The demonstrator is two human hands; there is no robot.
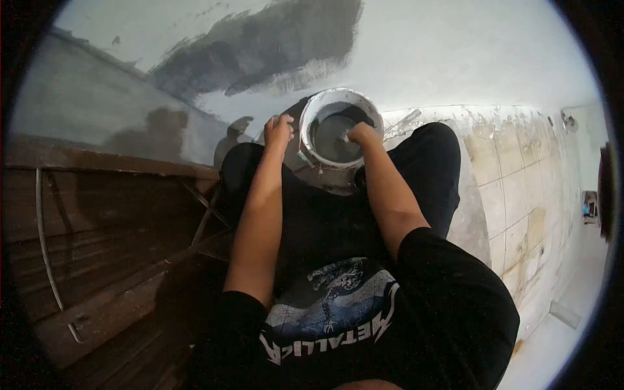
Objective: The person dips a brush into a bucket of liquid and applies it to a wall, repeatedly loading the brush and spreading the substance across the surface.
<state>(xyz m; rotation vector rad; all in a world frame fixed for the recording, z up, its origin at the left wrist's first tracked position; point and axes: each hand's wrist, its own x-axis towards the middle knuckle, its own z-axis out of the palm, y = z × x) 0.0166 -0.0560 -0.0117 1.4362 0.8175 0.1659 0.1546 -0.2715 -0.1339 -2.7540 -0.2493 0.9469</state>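
A white bucket [305, 130] with a smeared rim stands between my knees, holding wet grey paste [331, 138]. My right hand [364, 134] reaches over its right side, fingers closed. A small pale part shows by the fingertips at the paste; what it belongs to is hidden. Just left of the rim hovers my left hand [279, 131], fingers loosely bent and apart, with nothing visible in them.
Ahead is a pale wall [422, 58] with a dark grey coated patch [260, 49]. Dark wooden boards [97, 227] with a bent metal rod [47, 247] lie at left. Stained floor tiles [513, 169] spread to the right, splashed white along the wall.
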